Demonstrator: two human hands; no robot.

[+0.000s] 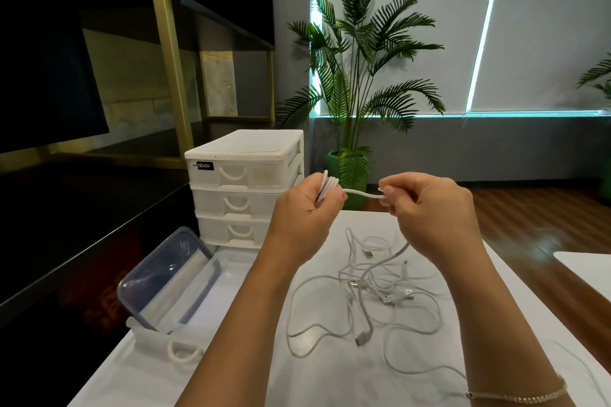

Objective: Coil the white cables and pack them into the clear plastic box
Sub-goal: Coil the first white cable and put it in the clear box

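My left hand grips a small coil of white cable, its loops sticking up above my fist. A short stretch of the same cable runs right to my right hand, which pinches it between thumb and fingers. Both hands are raised above the table. Below them a tangle of loose white cables with USB plugs lies spread on the white table. The clear plastic box sits open at the left, partly hidden by my left forearm, with its clear blue-rimmed lid leaning at its left side.
A white three-drawer organizer stands behind the box. A small white piece with a loop handle lies near the table's left edge. A dark counter runs along the left; a potted palm stands behind the table.
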